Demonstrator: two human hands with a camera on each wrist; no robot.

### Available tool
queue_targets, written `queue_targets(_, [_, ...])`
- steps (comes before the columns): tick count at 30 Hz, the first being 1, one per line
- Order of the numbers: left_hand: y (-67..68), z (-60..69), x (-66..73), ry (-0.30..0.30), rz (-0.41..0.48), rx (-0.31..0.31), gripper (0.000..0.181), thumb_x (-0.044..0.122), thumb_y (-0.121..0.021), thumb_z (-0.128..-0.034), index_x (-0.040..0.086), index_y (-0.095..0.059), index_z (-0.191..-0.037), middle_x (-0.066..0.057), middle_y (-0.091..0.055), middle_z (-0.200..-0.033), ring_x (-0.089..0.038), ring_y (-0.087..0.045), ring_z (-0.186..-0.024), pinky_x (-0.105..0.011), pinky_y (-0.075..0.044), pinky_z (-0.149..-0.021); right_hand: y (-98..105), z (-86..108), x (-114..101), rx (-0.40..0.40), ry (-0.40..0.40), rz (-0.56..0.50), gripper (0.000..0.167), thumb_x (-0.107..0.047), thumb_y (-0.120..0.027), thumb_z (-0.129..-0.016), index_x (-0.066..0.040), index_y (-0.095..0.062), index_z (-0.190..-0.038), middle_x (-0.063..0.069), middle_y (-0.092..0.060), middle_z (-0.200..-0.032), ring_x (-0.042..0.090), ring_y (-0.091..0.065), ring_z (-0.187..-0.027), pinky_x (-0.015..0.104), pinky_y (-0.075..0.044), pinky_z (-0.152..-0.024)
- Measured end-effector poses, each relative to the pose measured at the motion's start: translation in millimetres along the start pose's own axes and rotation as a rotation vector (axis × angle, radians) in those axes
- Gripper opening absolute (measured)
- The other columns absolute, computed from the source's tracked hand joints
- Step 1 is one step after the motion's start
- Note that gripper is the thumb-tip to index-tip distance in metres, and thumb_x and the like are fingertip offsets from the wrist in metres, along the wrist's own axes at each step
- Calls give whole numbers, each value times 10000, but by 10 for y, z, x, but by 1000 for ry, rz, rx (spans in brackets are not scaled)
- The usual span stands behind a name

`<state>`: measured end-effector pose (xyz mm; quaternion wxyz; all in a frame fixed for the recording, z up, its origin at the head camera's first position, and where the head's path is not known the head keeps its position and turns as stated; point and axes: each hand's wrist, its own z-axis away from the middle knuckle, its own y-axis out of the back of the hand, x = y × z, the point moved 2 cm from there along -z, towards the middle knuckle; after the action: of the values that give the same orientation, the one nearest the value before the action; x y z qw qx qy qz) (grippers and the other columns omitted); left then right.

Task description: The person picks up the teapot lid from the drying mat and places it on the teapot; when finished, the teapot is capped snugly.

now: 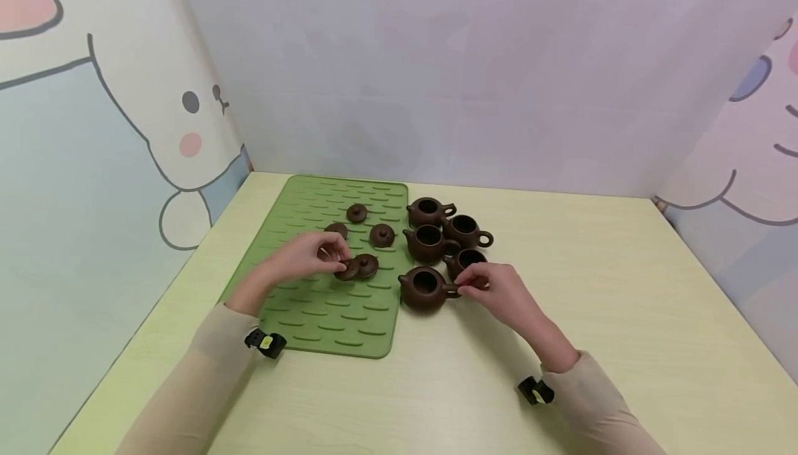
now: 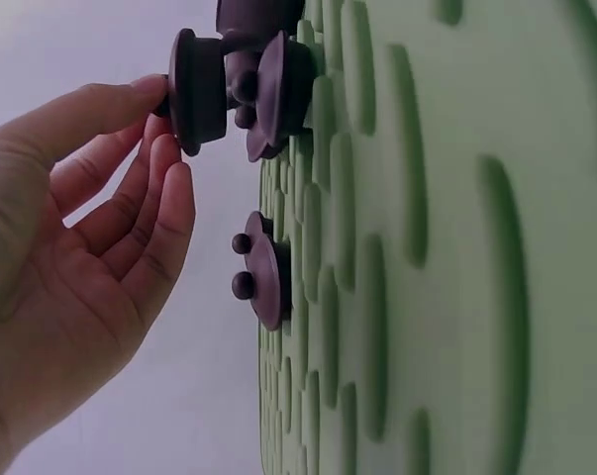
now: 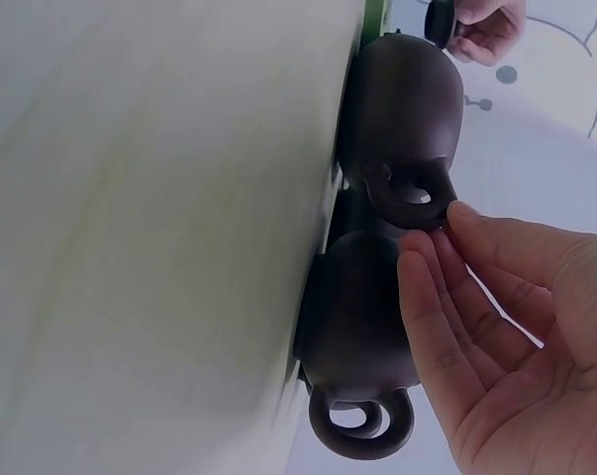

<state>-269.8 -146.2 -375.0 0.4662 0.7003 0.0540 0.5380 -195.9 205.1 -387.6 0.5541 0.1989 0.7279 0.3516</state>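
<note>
Between thumb and fingers my left hand point(image 1: 309, 254) pinches the knob of a dark brown lid point(image 1: 346, 271); the left wrist view shows that lid point(image 2: 197, 91) held off the green mat point(image 1: 312, 302). Beside it lies another lid point(image 1: 367, 266), with more lids point(image 1: 382, 235) behind. My right hand point(image 1: 499, 290) has thumb and fingertips at the handle of the nearest lidless teapot point(image 1: 424, 291); the right wrist view shows them pinching that handle point(image 3: 417, 210). The pot stands upright on the table, just right of the mat.
Several other lidless teapots stand close together behind the nearest one, among them one at the back point(image 1: 427, 211) and one with its handle to the right point(image 1: 464, 230). A pale wall point(image 1: 449, 95) rises behind the wooden table point(image 1: 592, 289).
</note>
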Motion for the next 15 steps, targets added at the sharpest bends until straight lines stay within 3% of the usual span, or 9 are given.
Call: queue_targets(15, [-116, -188, 231, -55, -18, -35, 112, 156, -728, -911, 144, -699, -1018, -3, -711, -984, -114, -658, -882, -293, -567, -810, -18, -11, 8, 14, -13, 7, 93, -33, -748, -861, -116, -754, -904, 25, -750, -899, 118, -691, -796, 201, -542, -667])
